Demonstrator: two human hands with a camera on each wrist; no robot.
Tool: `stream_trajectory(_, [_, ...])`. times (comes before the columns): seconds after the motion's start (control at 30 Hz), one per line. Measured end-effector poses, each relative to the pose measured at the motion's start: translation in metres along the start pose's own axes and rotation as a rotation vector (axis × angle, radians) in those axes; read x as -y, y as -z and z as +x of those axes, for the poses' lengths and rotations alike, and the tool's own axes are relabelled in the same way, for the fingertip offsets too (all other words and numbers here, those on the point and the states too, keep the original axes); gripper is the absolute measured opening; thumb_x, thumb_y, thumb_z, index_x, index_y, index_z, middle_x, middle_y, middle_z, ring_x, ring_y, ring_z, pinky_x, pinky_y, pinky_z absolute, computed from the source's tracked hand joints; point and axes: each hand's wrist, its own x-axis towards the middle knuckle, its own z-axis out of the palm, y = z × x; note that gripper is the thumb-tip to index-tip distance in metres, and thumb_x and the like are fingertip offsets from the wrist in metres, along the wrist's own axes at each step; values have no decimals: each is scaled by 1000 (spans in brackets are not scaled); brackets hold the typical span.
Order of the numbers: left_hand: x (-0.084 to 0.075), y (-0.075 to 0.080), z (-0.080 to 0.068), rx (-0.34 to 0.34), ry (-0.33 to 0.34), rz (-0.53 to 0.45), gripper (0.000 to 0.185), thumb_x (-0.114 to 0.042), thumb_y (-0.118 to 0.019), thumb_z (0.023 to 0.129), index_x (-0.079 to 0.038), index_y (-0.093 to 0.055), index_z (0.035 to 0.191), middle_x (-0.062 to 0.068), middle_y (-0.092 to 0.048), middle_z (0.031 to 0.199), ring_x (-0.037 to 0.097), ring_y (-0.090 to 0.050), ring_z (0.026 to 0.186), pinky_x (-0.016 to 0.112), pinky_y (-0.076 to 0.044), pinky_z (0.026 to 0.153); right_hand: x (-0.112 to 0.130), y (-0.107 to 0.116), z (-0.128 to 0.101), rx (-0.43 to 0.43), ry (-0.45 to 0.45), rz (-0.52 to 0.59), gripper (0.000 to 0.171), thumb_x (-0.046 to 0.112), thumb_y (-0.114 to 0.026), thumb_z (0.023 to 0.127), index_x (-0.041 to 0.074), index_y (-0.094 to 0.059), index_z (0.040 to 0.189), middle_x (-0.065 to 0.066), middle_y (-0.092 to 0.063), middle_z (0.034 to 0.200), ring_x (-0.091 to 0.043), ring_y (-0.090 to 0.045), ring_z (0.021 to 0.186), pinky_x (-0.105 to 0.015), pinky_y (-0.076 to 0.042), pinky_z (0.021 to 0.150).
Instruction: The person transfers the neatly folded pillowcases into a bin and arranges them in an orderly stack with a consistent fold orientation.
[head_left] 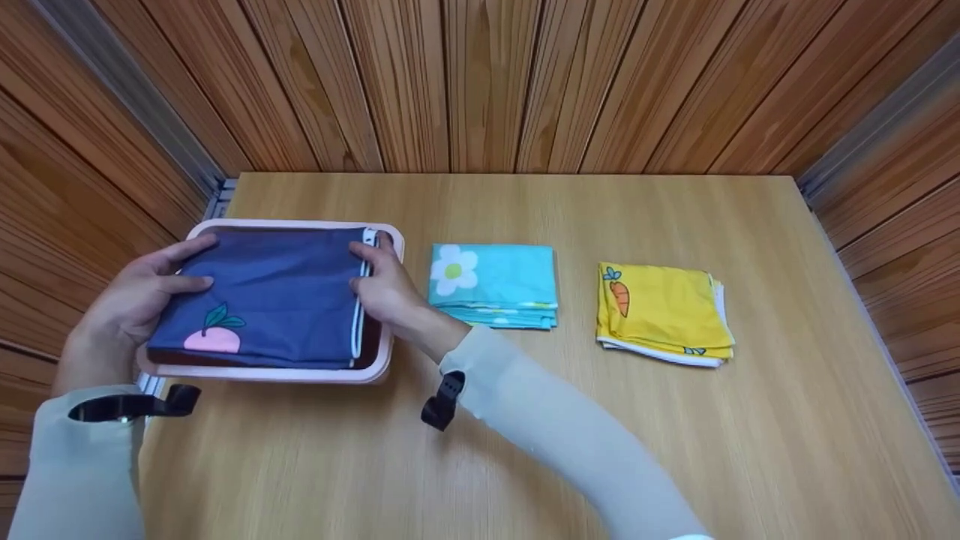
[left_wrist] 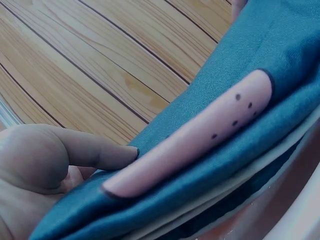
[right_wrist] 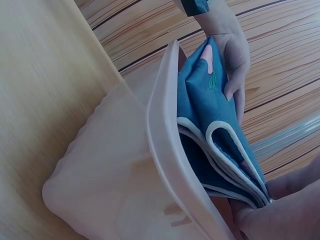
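A folded navy cloth [head_left: 281, 289], with white edging and a pink radish print [head_left: 212, 340], lies across the mouth of a pale pink plastic bin [head_left: 262, 374]. Its left side is gripped by my left hand [head_left: 142, 292], thumb on top; the fingers beneath are hidden in the head view. My right hand [head_left: 390, 289] pinches the white-edged right side, close to the bin's right rim. In the right wrist view the cloth [right_wrist: 200, 105] shows several folded layers partly inside the bin [right_wrist: 110, 155]. The left wrist view shows the left thumb [left_wrist: 100, 152] on the cloth beside the print.
Right of the bin lies a folded turquoise cloth [head_left: 502, 277] with a white flower. Farther right is a folded yellow cloth [head_left: 660, 307] with a carrot print. All stand on a wooden table [head_left: 480, 450], enclosed by wood-plank walls [head_left: 487, 90] at the back and sides.
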Motion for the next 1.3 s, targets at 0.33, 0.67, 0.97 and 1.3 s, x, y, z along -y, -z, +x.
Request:
stream_trajectory(0.33, [1,0,4,0,24,22,71,-23,-71,97,-36,-37,158,-4,-38,132,15,-64,91,25,-56,78,-1,0,2,29,-53,-24,56,-7,-48,100,9,-46,153,-6,-4,172,-21,-9,156,-33,-11,124])
stream_trajectory(0.67, [7,1,7,31,-53,-26,80,-19,-69,98,-21,-24,163,-1,-32,159,10,-42,127,22,-40,110,3,-7,-4,37,-90,-98,61,3,-58,98,12,-42,156,-11,-5,171,-20,-7,156,-36,-14,125])
stream_trajectory(0.97, [9,0,7,34,-128,-84,77,-18,-66,100,-13,-22,163,2,-33,154,1,-50,118,13,-48,94,7,-10,-7,35,-58,-198,61,8,-63,95,12,-45,154,-12,-22,167,-20,-28,150,-37,-25,122])
stream_trajectory(1.3, [11,-4,3,46,-139,-121,56,-26,-68,98,-21,-46,149,-10,-52,136,4,-56,114,16,-48,97,6,-2,-6,52,-36,-153,63,8,-63,96,10,-42,155,-9,-38,160,-22,-39,145,-39,-32,119])
